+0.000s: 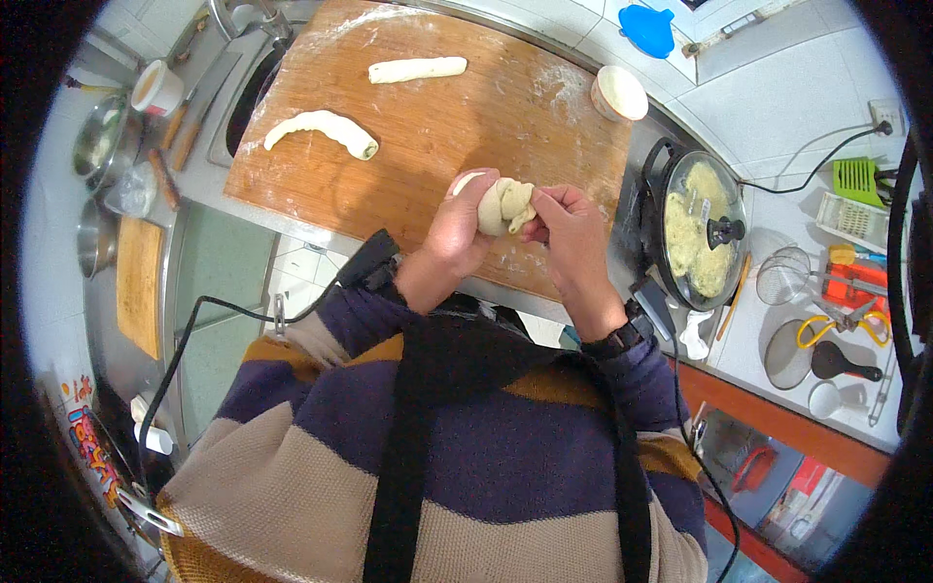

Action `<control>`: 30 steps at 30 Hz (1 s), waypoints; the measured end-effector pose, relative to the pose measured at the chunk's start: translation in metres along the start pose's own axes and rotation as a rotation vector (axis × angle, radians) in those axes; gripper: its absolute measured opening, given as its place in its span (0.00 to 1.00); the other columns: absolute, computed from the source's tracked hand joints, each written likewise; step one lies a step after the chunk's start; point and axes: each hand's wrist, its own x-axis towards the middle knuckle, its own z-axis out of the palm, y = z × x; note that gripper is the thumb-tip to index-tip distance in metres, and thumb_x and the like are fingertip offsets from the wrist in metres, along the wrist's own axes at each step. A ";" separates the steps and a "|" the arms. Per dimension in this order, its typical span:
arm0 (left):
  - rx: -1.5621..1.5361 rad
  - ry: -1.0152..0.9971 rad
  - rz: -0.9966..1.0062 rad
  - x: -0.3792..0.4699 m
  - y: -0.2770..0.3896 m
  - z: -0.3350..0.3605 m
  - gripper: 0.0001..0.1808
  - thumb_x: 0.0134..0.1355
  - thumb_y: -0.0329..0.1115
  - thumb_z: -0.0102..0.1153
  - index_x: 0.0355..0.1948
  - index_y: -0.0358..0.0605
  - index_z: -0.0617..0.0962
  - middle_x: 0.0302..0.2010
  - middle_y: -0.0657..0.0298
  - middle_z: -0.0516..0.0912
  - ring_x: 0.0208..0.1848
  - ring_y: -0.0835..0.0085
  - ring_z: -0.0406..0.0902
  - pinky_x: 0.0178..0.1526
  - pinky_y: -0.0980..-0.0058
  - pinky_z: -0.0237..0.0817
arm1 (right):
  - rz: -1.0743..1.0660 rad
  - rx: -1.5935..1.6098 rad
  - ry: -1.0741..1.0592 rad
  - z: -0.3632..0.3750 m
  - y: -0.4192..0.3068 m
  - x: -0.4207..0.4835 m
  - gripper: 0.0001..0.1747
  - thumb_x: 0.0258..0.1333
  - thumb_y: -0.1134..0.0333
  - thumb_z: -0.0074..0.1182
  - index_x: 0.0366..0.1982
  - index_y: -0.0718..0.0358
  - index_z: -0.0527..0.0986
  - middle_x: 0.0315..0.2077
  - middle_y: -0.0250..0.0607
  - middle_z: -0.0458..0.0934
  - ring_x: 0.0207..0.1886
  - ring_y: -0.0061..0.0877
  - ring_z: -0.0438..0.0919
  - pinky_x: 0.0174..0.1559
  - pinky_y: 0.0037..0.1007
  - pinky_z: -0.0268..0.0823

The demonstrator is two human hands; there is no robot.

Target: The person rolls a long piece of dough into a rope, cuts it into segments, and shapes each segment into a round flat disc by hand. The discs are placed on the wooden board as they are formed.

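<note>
My left hand (459,226) cups a twisted piece of dough (503,205) above the near edge of a floured wooden board (437,138). The fingers of my right hand (572,237) pinch the right end of that same piece. Farther back on the board lies a straight dough roll (417,69). A curved dough roll (321,130), with green filling showing at its right end, rests at the board's left. The underside of the held dough is hidden by my hands.
On the right stands an electric pan (700,226) with a glass lid over flat dough pieces. A bowl (619,93) sits at the board's back right corner. Knives (197,120), a rolling pin (163,180) and metal bowls (102,138) are at left; scissors (845,324) and strainers (783,277) lie far right.
</note>
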 end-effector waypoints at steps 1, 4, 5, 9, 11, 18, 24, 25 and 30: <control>0.029 0.054 0.055 -0.001 -0.001 0.003 0.14 0.72 0.40 0.59 0.54 0.48 0.75 0.43 0.61 0.83 0.45 0.70 0.83 0.44 0.67 0.77 | 0.042 0.069 0.027 0.005 0.006 0.000 0.13 0.70 0.65 0.57 0.42 0.70 0.78 0.34 0.44 0.85 0.31 0.27 0.85 0.35 0.29 0.80; 0.118 0.220 0.199 -0.001 -0.001 0.010 0.16 0.73 0.38 0.58 0.57 0.48 0.73 0.44 0.61 0.82 0.42 0.68 0.83 0.41 0.70 0.77 | 0.055 0.238 0.077 0.019 0.018 -0.004 0.15 0.70 0.63 0.58 0.42 0.71 0.78 0.33 0.43 0.84 0.31 0.26 0.85 0.34 0.27 0.80; 0.150 0.235 0.238 0.000 0.001 0.012 0.17 0.72 0.37 0.59 0.58 0.48 0.73 0.44 0.60 0.82 0.42 0.69 0.83 0.40 0.70 0.77 | 0.052 0.236 0.074 0.024 0.021 -0.006 0.15 0.71 0.61 0.59 0.43 0.69 0.77 0.34 0.41 0.83 0.31 0.25 0.84 0.34 0.27 0.80; 0.420 0.278 0.314 -0.009 -0.003 0.025 0.19 0.71 0.34 0.61 0.60 0.47 0.71 0.44 0.59 0.81 0.41 0.69 0.82 0.35 0.69 0.77 | -0.100 -0.037 0.066 0.031 0.026 -0.010 0.17 0.71 0.58 0.59 0.43 0.68 0.78 0.35 0.41 0.84 0.34 0.23 0.84 0.34 0.27 0.80; 0.362 0.242 0.301 -0.016 -0.010 0.032 0.18 0.71 0.35 0.61 0.59 0.48 0.73 0.43 0.61 0.82 0.44 0.75 0.80 0.39 0.71 0.77 | -0.058 -0.187 0.094 0.026 0.024 -0.004 0.18 0.71 0.58 0.58 0.42 0.70 0.79 0.35 0.41 0.84 0.35 0.23 0.84 0.34 0.27 0.80; 0.173 0.014 0.104 -0.006 0.011 0.014 0.28 0.81 0.54 0.33 0.56 0.42 0.76 0.47 0.57 0.85 0.49 0.63 0.82 0.55 0.59 0.74 | -0.319 -0.422 0.191 0.018 0.027 0.009 0.20 0.70 0.61 0.58 0.53 0.70 0.80 0.37 0.42 0.86 0.38 0.23 0.84 0.39 0.29 0.77; -0.010 0.125 -0.130 0.003 0.031 0.001 0.31 0.81 0.57 0.33 0.58 0.42 0.78 0.53 0.54 0.85 0.55 0.60 0.82 0.61 0.57 0.72 | -0.537 -0.748 0.122 0.038 0.033 -0.014 0.30 0.71 0.56 0.50 0.65 0.69 0.72 0.47 0.55 0.85 0.54 0.52 0.81 0.66 0.51 0.62; -0.012 0.087 -0.142 0.002 0.029 0.006 0.32 0.81 0.58 0.33 0.60 0.42 0.77 0.54 0.55 0.85 0.56 0.60 0.81 0.62 0.58 0.71 | -0.548 -0.800 0.140 0.041 0.032 -0.014 0.31 0.71 0.57 0.50 0.66 0.70 0.70 0.51 0.57 0.82 0.59 0.52 0.77 0.69 0.52 0.56; -0.088 0.084 -0.009 -0.019 0.015 0.026 0.32 0.81 0.58 0.31 0.67 0.44 0.72 0.62 0.60 0.80 0.63 0.64 0.77 0.68 0.63 0.66 | -0.708 -0.681 0.079 0.053 0.036 -0.013 0.36 0.68 0.58 0.49 0.71 0.73 0.61 0.69 0.61 0.67 0.76 0.55 0.58 0.76 0.58 0.38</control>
